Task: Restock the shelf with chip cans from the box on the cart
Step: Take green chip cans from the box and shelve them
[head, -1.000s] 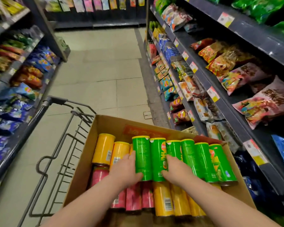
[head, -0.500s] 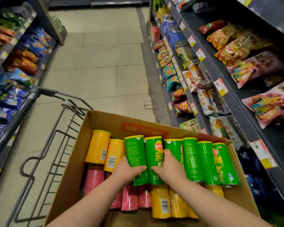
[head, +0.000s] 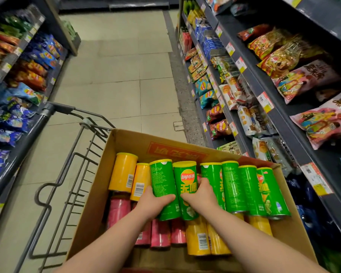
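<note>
An open cardboard box [head: 126, 140] sits in the grey wire cart [head: 67, 160] and holds green, yellow and pink chip cans lying on their sides. My left hand [head: 155, 201] grips a green can [head: 161, 180] from its left side. My right hand [head: 200, 196] grips the neighbouring green Lay's can [head: 186, 182] from its right side. The two cans lie side by side, raised a little above the other green cans [head: 244, 190]. Yellow cans [head: 123, 172] lie to the left, pink cans [head: 159, 233] below.
Dark shelves [head: 280, 119] with snack bags run along the right, close to the box. More shelves with chip bags [head: 18, 75] line the left. A tiled aisle floor [head: 116, 75] stretches ahead. The cart handle [head: 61, 108] points away from me.
Both hands have closed tighter around the two middle green cans and lifted them slightly off the row. The view has tilted down and moved closer to the box.
</note>
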### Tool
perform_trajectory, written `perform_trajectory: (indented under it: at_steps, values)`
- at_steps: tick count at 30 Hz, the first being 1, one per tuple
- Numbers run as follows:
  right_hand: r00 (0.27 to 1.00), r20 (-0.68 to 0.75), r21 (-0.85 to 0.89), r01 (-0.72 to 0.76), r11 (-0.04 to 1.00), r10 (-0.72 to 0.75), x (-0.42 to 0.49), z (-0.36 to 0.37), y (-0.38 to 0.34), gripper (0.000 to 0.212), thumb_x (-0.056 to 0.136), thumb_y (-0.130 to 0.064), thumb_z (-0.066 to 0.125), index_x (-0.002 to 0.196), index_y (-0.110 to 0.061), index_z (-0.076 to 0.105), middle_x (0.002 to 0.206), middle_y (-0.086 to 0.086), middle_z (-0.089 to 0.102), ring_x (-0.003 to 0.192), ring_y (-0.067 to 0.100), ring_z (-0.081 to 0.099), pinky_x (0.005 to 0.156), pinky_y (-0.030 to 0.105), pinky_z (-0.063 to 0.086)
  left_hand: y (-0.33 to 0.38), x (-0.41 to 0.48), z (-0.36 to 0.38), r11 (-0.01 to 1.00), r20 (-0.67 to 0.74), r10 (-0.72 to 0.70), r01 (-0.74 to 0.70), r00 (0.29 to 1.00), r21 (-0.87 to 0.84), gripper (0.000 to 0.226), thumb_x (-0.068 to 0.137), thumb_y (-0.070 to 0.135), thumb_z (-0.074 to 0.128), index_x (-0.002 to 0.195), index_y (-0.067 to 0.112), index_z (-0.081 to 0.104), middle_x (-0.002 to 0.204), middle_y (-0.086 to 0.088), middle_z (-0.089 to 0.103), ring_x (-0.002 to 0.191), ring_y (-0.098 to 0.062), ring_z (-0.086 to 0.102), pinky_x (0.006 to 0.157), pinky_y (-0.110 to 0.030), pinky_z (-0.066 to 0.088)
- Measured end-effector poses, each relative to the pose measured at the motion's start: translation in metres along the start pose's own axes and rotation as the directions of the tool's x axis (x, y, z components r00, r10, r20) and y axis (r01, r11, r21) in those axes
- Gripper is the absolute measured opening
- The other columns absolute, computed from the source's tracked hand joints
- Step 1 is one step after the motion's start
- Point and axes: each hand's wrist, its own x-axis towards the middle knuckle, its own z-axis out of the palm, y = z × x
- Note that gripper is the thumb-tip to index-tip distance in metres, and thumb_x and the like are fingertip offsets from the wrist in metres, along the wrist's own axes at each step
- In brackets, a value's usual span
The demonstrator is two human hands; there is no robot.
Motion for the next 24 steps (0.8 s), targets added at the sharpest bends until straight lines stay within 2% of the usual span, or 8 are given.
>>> perform_trajectory:
  at_steps: [2, 5, 8, 10, 15, 20, 22, 24]
  values:
    - [1.0, 0.02, 0.03, 0.001, 1.0, -0.001, -0.005, 0.0, 0.0, 0.072, 0.072, -0.026, 0.077, 0.129, -0.011, 0.035, 0.122, 0.008, 0.057, 0.11, 0.026, 0.058, 0.087, 0.03, 0.046, -0.003, -0.004, -0.004, 1.0, 0.012, -0.003, 0.003, 1.0, -0.012, 0.096, 0.039, 0.05, 0.08, 0.123, 0.017, 0.049, 0.111, -0.005, 0.066, 0.097, -0.022, 0.066, 0.09, -0.045, 0.054]
    - [0.999, 0.043, 0.035, 0.022, 0.999, -0.024, -0.015, 0.004, -0.001, 0.088, 0.068, -0.026, 0.08, 0.137, -0.01, 0.028, 0.128, 0.008, 0.055, 0.117, 0.026, 0.055, 0.096, 0.034, 0.046, -0.003, -0.013, -0.01, 1.0, 0.029, -0.01, 0.011, 1.0, -0.011, 0.092, 0.042, 0.046, 0.083, 0.122, 0.018, 0.049, 0.11, -0.004, 0.066, 0.096, -0.022, 0.066, 0.089, -0.045, 0.054]
    - [0.999, -0.01, 0.072, 0.05, 0.996, -0.049, -0.021, 0.007, -0.002, 0.083, 0.067, -0.03, 0.079, 0.135, -0.009, 0.037, 0.129, 0.011, 0.053, 0.117, 0.026, 0.053, 0.098, 0.037, 0.046, 0.005, -0.026, -0.011, 1.0, 0.06, 0.012, -0.011, 0.998, -0.016, 0.062, 0.069, 0.025, 0.082, 0.12, 0.016, 0.049, 0.108, -0.006, 0.065, 0.095, -0.022, 0.066, 0.087, -0.042, 0.055]
    - [0.998, -0.036, 0.107, 0.059, 0.993, -0.055, -0.03, 0.001, -0.005, 0.077, 0.068, -0.03, 0.076, 0.134, -0.009, 0.042, 0.125, 0.01, 0.054, 0.111, 0.024, 0.054, 0.094, 0.033, 0.047, 0.007, -0.031, -0.014, 0.999, 0.068, 0.041, -0.038, 0.997, -0.036, 0.054, 0.075, 0.017, 0.078, 0.12, 0.015, 0.049, 0.105, -0.005, 0.065, 0.092, -0.02, 0.066, 0.08, -0.036, 0.056]
    - [0.995, -0.082, 0.198, 0.068, 0.978, -0.053, -0.061, -0.016, 0.0, 0.079, 0.074, -0.025, 0.073, 0.141, -0.007, 0.034, 0.135, 0.011, 0.048, 0.119, 0.024, 0.05, 0.094, 0.031, 0.042, 0.007, -0.052, -0.02, 0.987, 0.09, 0.146, -0.139, 0.985, -0.085, 0.042, 0.081, 0.015, 0.073, 0.113, 0.019, 0.046, 0.096, 0.002, 0.062, 0.083, -0.012, 0.063, 0.061, -0.023, 0.05]
    - [0.984, -0.164, 0.279, 0.112, 0.954, -0.068, -0.104, -0.038, 0.005, 0.08, 0.078, -0.023, 0.071, 0.144, -0.008, 0.029, 0.138, 0.01, 0.047, 0.118, 0.023, 0.049, 0.092, 0.027, 0.039, 0.014, -0.076, -0.02, 0.968, 0.134, 0.237, -0.222, 0.962, -0.119, 0.046, 0.081, 0.018, 0.073, 0.119, 0.015, 0.047, 0.101, -0.001, 0.064, 0.088, -0.017, 0.066, 0.068, -0.028, 0.053]
    - [0.978, -0.201, 0.325, 0.117, 0.938, -0.052, -0.12, -0.046, 0.011, 0.08, 0.078, -0.025, 0.072, 0.144, -0.011, 0.029, 0.136, 0.009, 0.048, 0.112, 0.021, 0.05, 0.092, 0.029, 0.042, 0.017, -0.085, -0.015, 0.96, 0.167, 0.265, -0.244, 0.95, -0.138, 0.049, 0.081, 0.017, 0.073, 0.122, 0.015, 0.046, 0.102, -0.002, 0.064, 0.087, -0.017, 0.067, 0.065, -0.028, 0.053]
    - [0.968, -0.248, 0.364, 0.131, 0.922, -0.04, -0.138, -0.053, 0.019, 0.08, 0.079, -0.026, 0.071, 0.145, -0.012, 0.029, 0.138, 0.009, 0.047, 0.117, 0.023, 0.05, 0.095, 0.032, 0.042, 0.019, -0.096, -0.006, 0.951, 0.207, 0.294, -0.265, 0.933, -0.158, 0.047, 0.082, 0.016, 0.072, 0.121, 0.014, 0.047, 0.102, -0.004, 0.065, 0.086, -0.018, 0.067, 0.064, -0.027, 0.053]
